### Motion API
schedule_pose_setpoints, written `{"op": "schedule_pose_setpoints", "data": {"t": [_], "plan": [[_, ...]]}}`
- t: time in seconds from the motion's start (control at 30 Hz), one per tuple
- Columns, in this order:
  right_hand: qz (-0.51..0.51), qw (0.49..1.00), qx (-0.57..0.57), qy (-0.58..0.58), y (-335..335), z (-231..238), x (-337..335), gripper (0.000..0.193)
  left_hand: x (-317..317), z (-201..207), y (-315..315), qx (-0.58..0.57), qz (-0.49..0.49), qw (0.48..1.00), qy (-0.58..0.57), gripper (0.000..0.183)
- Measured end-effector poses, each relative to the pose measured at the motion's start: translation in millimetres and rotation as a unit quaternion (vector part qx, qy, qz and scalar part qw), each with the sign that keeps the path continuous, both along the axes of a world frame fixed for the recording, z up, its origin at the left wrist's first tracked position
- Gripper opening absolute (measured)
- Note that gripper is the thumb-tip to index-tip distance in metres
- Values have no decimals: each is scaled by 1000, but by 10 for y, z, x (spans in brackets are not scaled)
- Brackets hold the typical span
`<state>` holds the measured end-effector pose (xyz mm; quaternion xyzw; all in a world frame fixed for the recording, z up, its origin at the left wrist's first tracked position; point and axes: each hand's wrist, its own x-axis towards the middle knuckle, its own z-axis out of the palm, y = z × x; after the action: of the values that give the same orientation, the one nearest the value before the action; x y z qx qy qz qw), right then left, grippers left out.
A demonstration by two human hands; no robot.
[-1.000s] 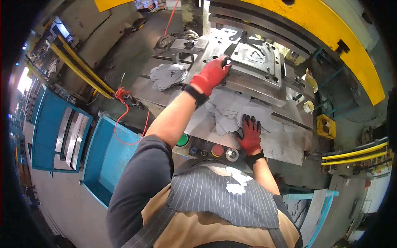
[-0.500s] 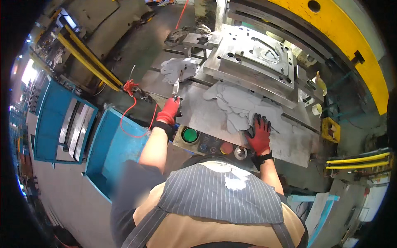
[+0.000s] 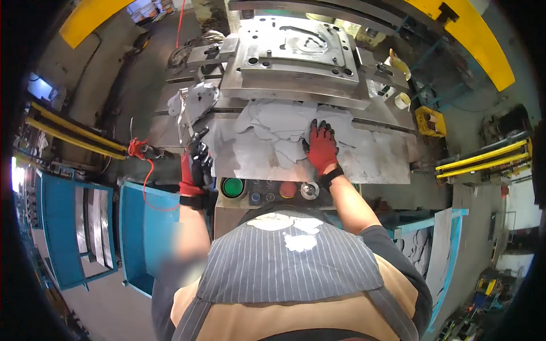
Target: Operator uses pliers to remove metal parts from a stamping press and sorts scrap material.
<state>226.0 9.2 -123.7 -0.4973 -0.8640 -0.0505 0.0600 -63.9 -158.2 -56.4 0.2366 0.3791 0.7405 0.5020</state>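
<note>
My left hand (image 3: 196, 162), in a red glove with black fingertips, is closed around a long silver hand tool (image 3: 183, 119) that looks like tongs. Its far end lies by the left side of a small pile of grey metal pieces (image 3: 203, 99). My right hand (image 3: 322, 146), gloved the same way, lies flat with fingers stretched over the right part of overlapping thin grey sheet pieces (image 3: 273, 131). These irregular pieces rest on a flat metal plate (image 3: 369, 156) in front of a thick steel die block (image 3: 296, 71).
Below the plate's front edge is a control panel with a green button (image 3: 232, 187) and a red button (image 3: 288, 190). Blue metal bins (image 3: 136, 227) stand at the left, with a red hose (image 3: 149, 187) nearby. Yellow guard bars (image 3: 483, 165) and a yellow crate (image 3: 430, 121) are at the right.
The whole view has turned, shifting the die and plate leftward in the picture. My left hand has swung the tool to the pile's left side. My right hand sits farther in from the plate's front edge.
</note>
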Motion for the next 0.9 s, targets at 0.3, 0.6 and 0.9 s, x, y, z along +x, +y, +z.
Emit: {"op": "schedule_pose_setpoints", "data": {"t": [0.3, 0.6, 0.9], "plan": [[101, 981, 87, 140, 436, 1417, 859, 27, 186, -56, -108, -79, -6, 990, 117, 38], [142, 751, -183, 618, 1087, 1628, 469, 25, 47, -733, -329, -97, 43, 994, 38, 41], [87, 980, 155, 87, 2805, 1234, -565, 13, 284, -332, -640, -175, 130, 949, 229, 34]]}}
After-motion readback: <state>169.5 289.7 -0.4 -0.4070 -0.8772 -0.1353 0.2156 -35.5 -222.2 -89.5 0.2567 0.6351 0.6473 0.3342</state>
